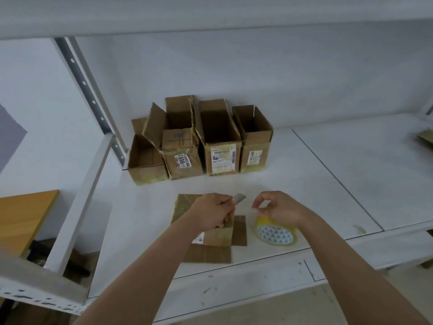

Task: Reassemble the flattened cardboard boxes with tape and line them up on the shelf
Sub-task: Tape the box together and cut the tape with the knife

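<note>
A flattened cardboard box point(218, 240) lies on the white shelf point(304, 184) near its front edge. My left hand point(213, 213) rests over it and grips a grey utility knife point(239, 198), the blade end sticking out toward the right. My right hand point(278, 209) hovers above a roll of yellowish clear tape point(275, 233) that lies flat beside the box, and its thumb and forefinger pinch the loose tape end. Several assembled open-topped boxes point(222, 141) stand in a row at the back left of the shelf.
A perforated grey upright post point(89, 95) stands at the shelf's left. An orange wooden board point(21, 221) lies lower left, beyond the shelf. Another shelf board point(210, 12) runs overhead. A bit of cardboard point(425, 137) shows at the far right edge.
</note>
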{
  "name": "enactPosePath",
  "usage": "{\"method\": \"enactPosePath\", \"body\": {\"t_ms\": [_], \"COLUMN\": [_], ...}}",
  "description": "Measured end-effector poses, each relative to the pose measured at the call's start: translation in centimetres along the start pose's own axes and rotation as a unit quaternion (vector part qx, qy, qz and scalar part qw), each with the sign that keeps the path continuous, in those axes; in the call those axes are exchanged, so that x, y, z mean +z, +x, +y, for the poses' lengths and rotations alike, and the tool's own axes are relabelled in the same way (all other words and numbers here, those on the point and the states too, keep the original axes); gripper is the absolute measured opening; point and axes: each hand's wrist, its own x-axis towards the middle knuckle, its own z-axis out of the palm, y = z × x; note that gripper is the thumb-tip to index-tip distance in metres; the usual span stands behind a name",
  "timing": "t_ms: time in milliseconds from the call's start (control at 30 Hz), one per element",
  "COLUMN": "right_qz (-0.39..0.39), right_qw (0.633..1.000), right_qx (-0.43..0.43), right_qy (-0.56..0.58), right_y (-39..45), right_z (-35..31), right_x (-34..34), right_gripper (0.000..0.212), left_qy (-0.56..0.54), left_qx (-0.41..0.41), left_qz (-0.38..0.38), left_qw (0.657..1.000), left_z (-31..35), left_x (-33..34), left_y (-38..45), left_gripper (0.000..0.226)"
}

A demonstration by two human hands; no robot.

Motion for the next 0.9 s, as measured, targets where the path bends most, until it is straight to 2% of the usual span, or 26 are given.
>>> {"method": "enactPosePath", "body": {"t_ms": [67,167,267,367,467,567,900], "right_qz": [0.015,0.044,0.083,0.122,0.142,0.138,0.177], "right_qw": [1.0,0.999,0.996,0.992,0.99,0.989,0.981], "right_qx": [0.005,0.015,0.017,0.013,0.02,0.038,0.026], "right_qy": [0.008,0.019,0.013,-0.006,-0.01,0.034,0.073], "right_y": [-0.2,-0.3,-0.5,-0.7,-0.9,-1.0,-1.7], "right_z": [0.2,0.3,0.4,0.1,0.0,0.3,0.5], "right_x": [0.1,0.6,1.0,1.4,1.4,1.8,2.5], "right_gripper": [0.007,0.012,0.016,0.019,0.021,0.021,0.026], "left_qy": [0.076,0.215,0.313,0.377,0.401,0.392,0.394], "left_qx": [0.005,0.008,-0.024,-0.059,-0.059,-0.041,-0.028], "left_qz": [-0.034,-0.069,-0.09,-0.091,-0.077,-0.066,-0.045], "left_qw": [0.997,0.974,0.945,0.92,0.911,0.917,0.917], "left_z": [0.9,2.7,3.8,4.5,4.7,4.3,4.0], "left_x": [-0.4,-0.4,0.1,1.2,1.9,1.9,2.0], "left_y": [0.0,0.2,1.0,1.6,1.7,1.2,0.5], "left_gripper": [0.042,0.039,0.041,0.033,0.032,0.037,0.041]}}
